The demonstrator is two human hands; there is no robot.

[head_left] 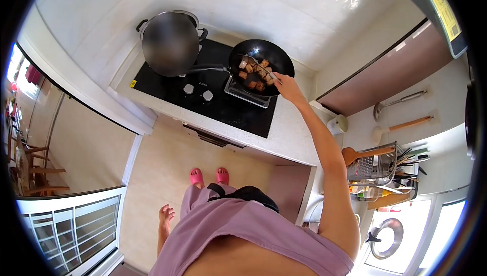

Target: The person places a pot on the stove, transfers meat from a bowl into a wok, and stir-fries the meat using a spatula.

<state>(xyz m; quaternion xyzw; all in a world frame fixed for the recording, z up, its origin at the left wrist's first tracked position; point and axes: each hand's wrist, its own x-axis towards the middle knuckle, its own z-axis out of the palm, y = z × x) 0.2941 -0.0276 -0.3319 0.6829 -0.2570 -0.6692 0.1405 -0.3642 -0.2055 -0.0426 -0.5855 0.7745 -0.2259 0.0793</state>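
My right hand (pixel 287 85) is closed around the handle of a metal spatula (pixel 261 66), which reaches into a black wok (pixel 280 55). Browned chunks of food (pixel 252 68), apparently meat, lie in the wok around the spatula's end. The wok sits on the right burner, its long handle (pixel 209 67) pointing left. Down by my side hangs my left hand (pixel 166 216), holding nothing, its fingers loosely bent and apart. The spatula's tip is partly hidden among the chunks.
A large two-handled pot (pixel 171 42) stands on the left of the black cooktop (pixel 203 106), with two knobs (pixel 188 89) in front. A utensil rack (pixel 373 164) is at the right, below a hanging ladle (pixel 398 102). A sliding door (pixel 76 225) stands at the left.
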